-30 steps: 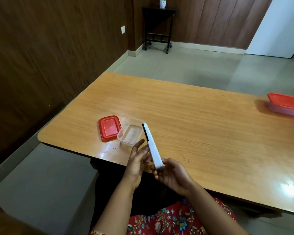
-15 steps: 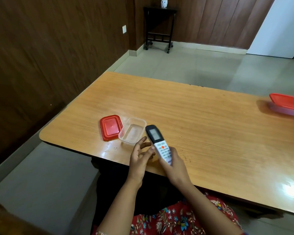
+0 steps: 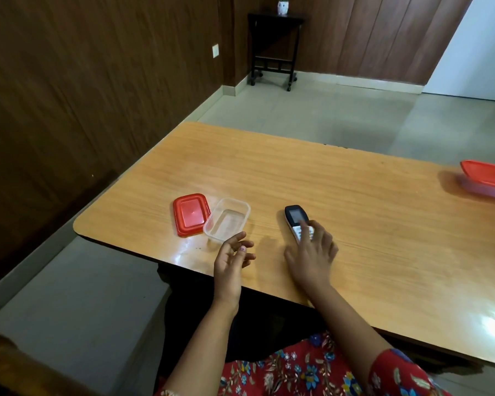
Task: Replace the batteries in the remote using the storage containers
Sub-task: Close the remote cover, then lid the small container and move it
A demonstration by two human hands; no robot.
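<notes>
The white remote with a dark screen lies face up on the wooden table. My right hand rests over its lower half, fingers on the buttons. To its left stands a small clear container, open and looking empty, and its red lid lies flat beside it. My left hand hovers just in front of that container, fingers loosely curled and holding nothing. A second container with a red lid sits closed at the far right edge of the table.
The table's near edge runs just under my wrists, with my lap and a floral garment below. A dark wooden wall stands close on the left. A small black side table stands far back on the tiled floor.
The remote was held edge-up between both hands, then turned face up and lowered to the right onto the table. My left hand came off it and now hovers free.
</notes>
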